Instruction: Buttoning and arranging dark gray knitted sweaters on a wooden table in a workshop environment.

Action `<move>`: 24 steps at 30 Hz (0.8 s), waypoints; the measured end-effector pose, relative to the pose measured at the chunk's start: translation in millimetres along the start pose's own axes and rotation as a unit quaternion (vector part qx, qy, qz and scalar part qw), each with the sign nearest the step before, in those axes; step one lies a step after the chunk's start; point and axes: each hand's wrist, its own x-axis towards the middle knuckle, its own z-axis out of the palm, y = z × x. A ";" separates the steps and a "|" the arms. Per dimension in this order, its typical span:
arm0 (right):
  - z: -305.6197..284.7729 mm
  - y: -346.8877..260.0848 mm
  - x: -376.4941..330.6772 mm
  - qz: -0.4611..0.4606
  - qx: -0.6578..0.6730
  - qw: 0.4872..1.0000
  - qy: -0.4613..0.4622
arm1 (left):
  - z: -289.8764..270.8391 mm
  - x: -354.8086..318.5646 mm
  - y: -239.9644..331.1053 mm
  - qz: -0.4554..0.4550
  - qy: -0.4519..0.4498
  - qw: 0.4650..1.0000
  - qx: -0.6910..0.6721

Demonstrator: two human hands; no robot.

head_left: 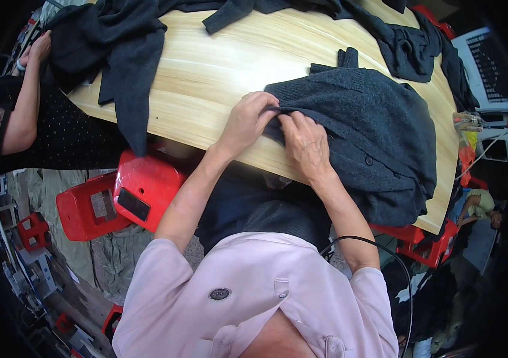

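A dark grey knitted cardigan (361, 128) with buttons down its front lies on the wooden table in front of me, part of it draping over the near edge. My left hand (249, 121) pinches the edge of the cardigan between thumb and fingers at its left end. Close beside it, my right hand (306, 145) has its fingertips closed on the same edge, the back of the hand facing up. A short stretch of the edge runs between the two hands. What lies beneath my fingers is hidden.
The pale wooden table (206, 65) has more dark garments (102, 53) along its far and left sides. A co-worker's arm (27, 113) handles cloth at the left. Red stools (146, 173), one bearing a black phone (133, 204), stand left of me. A cable (406, 271) runs at my right.
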 end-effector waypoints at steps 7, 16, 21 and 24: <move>10.8 -8.2 -2.9 -0.179 0.116 0.972 0.100 | -26.2 -19.8 4.7 -0.034 0.003 0.998 -0.058; 6.3 8.2 0.5 -0.212 0.086 0.964 0.136 | -30.4 -18.7 13.8 -0.084 -0.085 0.989 -0.084; 4.8 7.5 -2.6 -0.228 0.054 0.963 0.136 | -30.8 -22.0 15.6 -0.099 -0.088 0.987 -0.094; 4.0 3.5 1.6 -0.209 0.052 0.964 0.154 | -35.4 -28.2 15.0 -0.141 -0.087 0.977 -0.136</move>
